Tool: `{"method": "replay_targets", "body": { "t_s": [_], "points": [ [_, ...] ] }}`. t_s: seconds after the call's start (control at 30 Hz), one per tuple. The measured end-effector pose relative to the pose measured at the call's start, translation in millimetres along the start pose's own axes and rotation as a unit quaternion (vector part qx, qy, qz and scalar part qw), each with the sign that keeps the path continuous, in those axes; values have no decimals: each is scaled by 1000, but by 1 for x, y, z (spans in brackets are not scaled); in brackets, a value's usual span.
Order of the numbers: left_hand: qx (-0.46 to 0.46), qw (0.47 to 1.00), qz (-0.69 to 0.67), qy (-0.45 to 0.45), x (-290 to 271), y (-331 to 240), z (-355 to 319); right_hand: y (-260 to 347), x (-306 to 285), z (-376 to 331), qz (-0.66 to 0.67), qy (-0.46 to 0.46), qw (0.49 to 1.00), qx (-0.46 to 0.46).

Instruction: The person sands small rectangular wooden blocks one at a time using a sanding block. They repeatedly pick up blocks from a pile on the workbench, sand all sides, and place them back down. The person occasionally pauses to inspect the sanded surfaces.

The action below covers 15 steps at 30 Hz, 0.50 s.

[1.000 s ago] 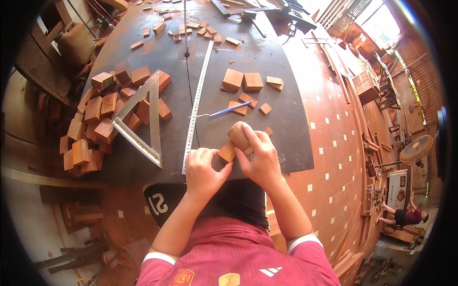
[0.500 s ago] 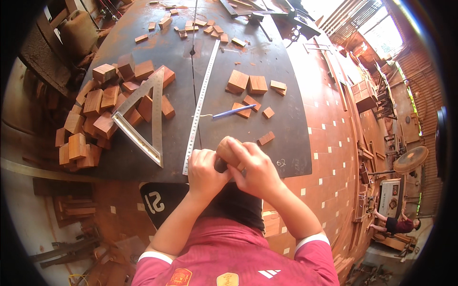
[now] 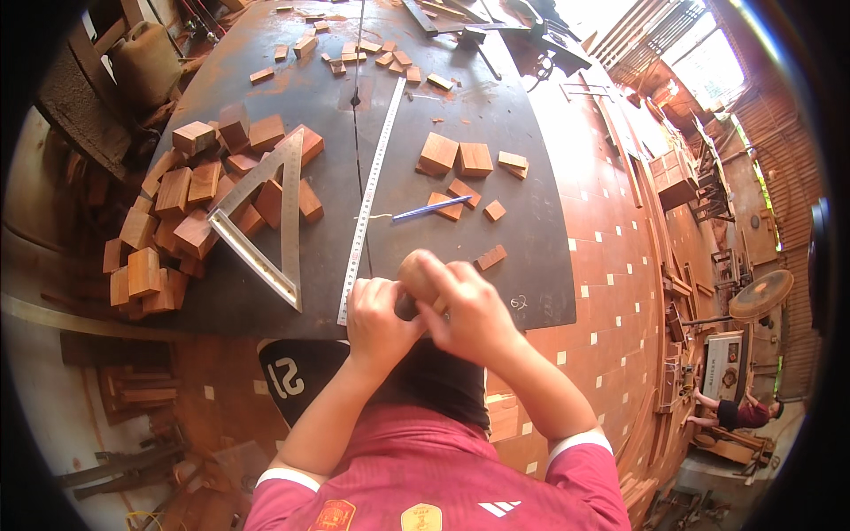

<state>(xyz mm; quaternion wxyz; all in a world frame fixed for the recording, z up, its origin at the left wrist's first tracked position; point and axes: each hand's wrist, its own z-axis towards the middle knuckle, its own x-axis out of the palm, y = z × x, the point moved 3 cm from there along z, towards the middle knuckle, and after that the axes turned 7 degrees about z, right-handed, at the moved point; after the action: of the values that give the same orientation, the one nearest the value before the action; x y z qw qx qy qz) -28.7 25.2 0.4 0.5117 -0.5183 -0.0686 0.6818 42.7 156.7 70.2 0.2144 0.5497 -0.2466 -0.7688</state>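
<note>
Close to my body, at the table's near edge, my two hands meet around a piece of brown wood (image 3: 413, 276) with a rounded end. My right hand (image 3: 467, 305) is closed over it from above, fingers bent. Pressed against its lower side is my left hand (image 3: 379, 317), also closed; a dark end shows between the hands, and the rest is covered by fingers. Just beyond lie a blue pen (image 3: 432, 208), a steel ruler (image 3: 376, 195) and several small wooden blocks (image 3: 438, 153).
A metal triangle square (image 3: 290, 212) leans on a heap of wooden blocks (image 3: 175, 190) at left. Offcuts (image 3: 350, 55) are scattered farther back on the dark table (image 3: 522, 239). A long slot runs through the tabletop. Another person (image 3: 748, 414) is far off at right.
My right hand has shifted slightly, and the wood in it has turned a little. The left hand stays almost in place. The things on the table look the same.
</note>
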Motion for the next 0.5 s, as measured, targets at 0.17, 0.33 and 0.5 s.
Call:
{"method": "replay_targets", "body": {
  "t_s": [0.17, 0.33, 0.5],
  "points": [
    [-16, 1000, -16, 11, -1, 2, 0, -28, -13, 14, -46, -29, 995, 84],
    [0, 999, -26, 20, -2, 3, -5, -18, -15, 3, -55, -28, 996, 66],
    [7, 1000, -15, 23, -4, 2, -6, -19, -16, 0, -29, -61, 995, 77]
  ]
}}
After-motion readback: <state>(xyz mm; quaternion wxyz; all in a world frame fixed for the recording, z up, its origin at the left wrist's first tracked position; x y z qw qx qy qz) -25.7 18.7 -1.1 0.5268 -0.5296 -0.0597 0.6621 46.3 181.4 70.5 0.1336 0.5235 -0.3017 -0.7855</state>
